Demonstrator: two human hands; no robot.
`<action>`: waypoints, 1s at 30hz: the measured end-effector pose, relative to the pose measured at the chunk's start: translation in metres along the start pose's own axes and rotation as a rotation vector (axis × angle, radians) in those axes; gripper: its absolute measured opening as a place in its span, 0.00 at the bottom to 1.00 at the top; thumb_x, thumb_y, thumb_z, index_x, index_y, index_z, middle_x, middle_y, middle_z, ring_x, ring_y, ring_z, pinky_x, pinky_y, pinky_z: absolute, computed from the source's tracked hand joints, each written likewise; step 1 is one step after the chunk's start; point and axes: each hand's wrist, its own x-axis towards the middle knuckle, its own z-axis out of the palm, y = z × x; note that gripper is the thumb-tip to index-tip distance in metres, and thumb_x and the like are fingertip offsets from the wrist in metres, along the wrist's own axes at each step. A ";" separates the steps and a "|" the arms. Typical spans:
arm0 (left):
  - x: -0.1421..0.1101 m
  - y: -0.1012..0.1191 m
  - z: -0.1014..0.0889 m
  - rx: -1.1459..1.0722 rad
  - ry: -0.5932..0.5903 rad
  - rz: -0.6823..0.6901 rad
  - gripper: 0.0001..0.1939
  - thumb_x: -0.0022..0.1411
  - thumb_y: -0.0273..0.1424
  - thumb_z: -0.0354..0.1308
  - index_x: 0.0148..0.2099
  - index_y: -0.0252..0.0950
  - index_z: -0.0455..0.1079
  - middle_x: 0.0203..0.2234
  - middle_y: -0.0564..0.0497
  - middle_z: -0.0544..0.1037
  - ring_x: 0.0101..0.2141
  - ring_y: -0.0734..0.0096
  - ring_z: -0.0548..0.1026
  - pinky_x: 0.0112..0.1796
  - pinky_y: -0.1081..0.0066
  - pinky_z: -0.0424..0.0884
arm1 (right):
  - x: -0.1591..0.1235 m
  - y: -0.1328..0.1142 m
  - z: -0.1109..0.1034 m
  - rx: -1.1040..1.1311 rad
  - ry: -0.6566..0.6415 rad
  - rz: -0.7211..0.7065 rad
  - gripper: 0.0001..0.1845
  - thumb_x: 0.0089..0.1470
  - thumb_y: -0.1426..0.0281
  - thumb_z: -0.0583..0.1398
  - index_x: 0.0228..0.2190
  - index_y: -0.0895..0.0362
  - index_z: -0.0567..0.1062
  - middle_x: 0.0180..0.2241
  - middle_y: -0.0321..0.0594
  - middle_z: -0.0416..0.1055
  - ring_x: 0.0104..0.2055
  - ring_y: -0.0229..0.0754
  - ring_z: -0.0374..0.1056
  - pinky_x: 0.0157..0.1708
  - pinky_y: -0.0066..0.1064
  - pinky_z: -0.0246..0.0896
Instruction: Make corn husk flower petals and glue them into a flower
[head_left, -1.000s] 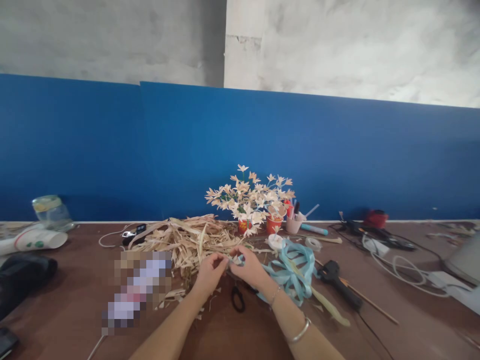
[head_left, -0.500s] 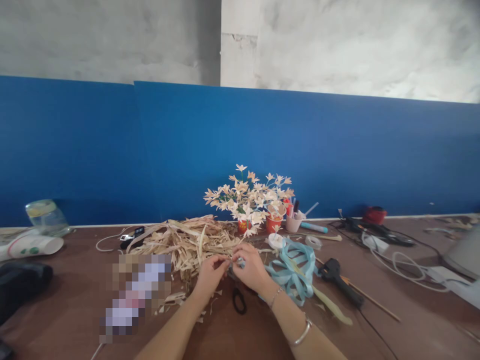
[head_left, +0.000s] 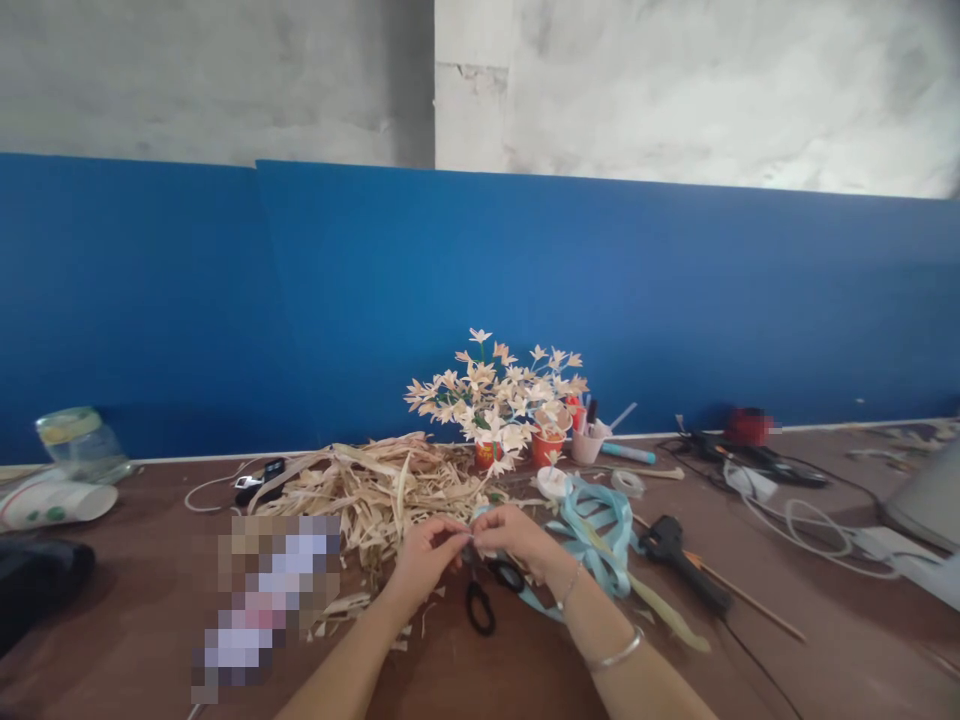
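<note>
My left hand [head_left: 430, 556] and my right hand [head_left: 514, 538] meet over the table, thumbs and forefingers pinched close together. What sits between the fingertips is too small to make out. Just below them lies a pair of scissors [head_left: 480, 608] with black handles, its blades partly hidden by the hands. Light-blue ribbon [head_left: 600, 530] is heaped beside my right hand, and one end runs under that wrist. A pile of dried husk strips [head_left: 375, 490] spreads behind and left of my left hand. Pale husk flowers [head_left: 487, 395] stand in red cups [head_left: 550, 447] beyond.
To the right lie a black glue gun [head_left: 679, 562], a thin wooden stick [head_left: 757, 600] and white cables [head_left: 802, 550]. A pen cup [head_left: 589, 442] and tape roll [head_left: 628, 484] stand behind. On the left are a glass jar [head_left: 84, 445], a paper cup [head_left: 60, 503] and a blurred-out object [head_left: 266, 605].
My right hand has lowered and turned, its fingertips now meeting those of my left hand. More of the scissors' second handle shows. The view has shifted slightly.
</note>
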 end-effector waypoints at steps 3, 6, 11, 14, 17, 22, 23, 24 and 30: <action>-0.001 -0.002 0.000 0.011 0.011 -0.041 0.14 0.48 0.41 0.58 0.29 0.34 0.68 0.12 0.57 0.68 0.14 0.77 0.64 0.18 0.77 0.60 | -0.001 -0.005 0.005 -0.139 0.081 -0.049 0.05 0.37 0.73 0.58 0.21 0.60 0.72 0.18 0.31 0.64 0.20 0.31 0.57 0.22 0.23 0.52; 0.001 -0.009 -0.001 0.033 0.039 -0.056 0.15 0.51 0.43 0.56 0.30 0.34 0.66 0.11 0.59 0.67 0.11 0.81 0.58 0.15 0.78 0.52 | -0.002 -0.007 0.014 -0.431 0.251 -0.248 0.10 0.37 0.75 0.58 0.27 0.58 0.72 0.26 0.35 0.69 0.28 0.36 0.62 0.30 0.26 0.57; 0.003 -0.014 -0.003 0.127 0.064 -0.001 0.14 0.52 0.43 0.55 0.28 0.35 0.66 0.09 0.60 0.65 0.11 0.79 0.59 0.16 0.78 0.54 | -0.001 -0.004 0.026 -0.801 0.449 -0.523 0.09 0.36 0.79 0.57 0.25 0.56 0.70 0.30 0.39 0.69 0.37 0.42 0.63 0.40 0.33 0.56; 0.003 -0.011 -0.003 0.145 0.094 0.012 0.13 0.52 0.41 0.55 0.27 0.35 0.67 0.10 0.59 0.65 0.12 0.78 0.62 0.17 0.77 0.57 | -0.002 -0.005 0.028 -0.874 0.498 -0.531 0.07 0.38 0.79 0.58 0.22 0.56 0.70 0.31 0.39 0.70 0.38 0.43 0.63 0.41 0.34 0.56; 0.004 -0.009 -0.003 0.142 0.097 -0.009 0.12 0.50 0.39 0.56 0.27 0.34 0.69 0.10 0.58 0.67 0.13 0.77 0.63 0.17 0.76 0.59 | -0.002 -0.006 0.025 -0.883 0.504 -0.530 0.06 0.38 0.79 0.58 0.19 0.56 0.71 0.31 0.39 0.70 0.38 0.43 0.63 0.41 0.34 0.56; 0.008 -0.008 -0.004 0.102 0.108 -0.078 0.13 0.46 0.40 0.59 0.26 0.33 0.72 0.12 0.54 0.72 0.15 0.73 0.68 0.20 0.73 0.65 | 0.002 -0.002 0.014 -0.727 0.420 -0.505 0.07 0.37 0.79 0.59 0.16 0.56 0.73 0.30 0.38 0.71 0.36 0.40 0.66 0.40 0.32 0.58; 0.008 -0.008 -0.004 0.094 0.109 -0.090 0.13 0.45 0.40 0.59 0.26 0.33 0.72 0.12 0.53 0.73 0.15 0.72 0.69 0.20 0.72 0.66 | 0.003 -0.002 0.012 -0.676 0.390 -0.489 0.07 0.37 0.79 0.59 0.16 0.56 0.73 0.29 0.38 0.71 0.35 0.40 0.66 0.39 0.31 0.59; 0.008 -0.007 -0.004 0.087 0.106 -0.100 0.13 0.44 0.40 0.60 0.26 0.33 0.72 0.12 0.53 0.73 0.16 0.71 0.69 0.21 0.72 0.67 | 0.003 -0.002 0.010 -0.622 0.356 -0.466 0.07 0.37 0.79 0.59 0.16 0.57 0.74 0.29 0.37 0.71 0.34 0.39 0.66 0.38 0.29 0.60; 0.005 -0.005 -0.003 0.028 0.035 -0.082 0.12 0.45 0.39 0.60 0.27 0.34 0.71 0.13 0.54 0.73 0.16 0.72 0.70 0.22 0.73 0.67 | 0.000 -0.006 0.002 -0.376 0.168 -0.280 0.05 0.36 0.77 0.60 0.15 0.58 0.74 0.26 0.35 0.72 0.30 0.37 0.66 0.33 0.27 0.60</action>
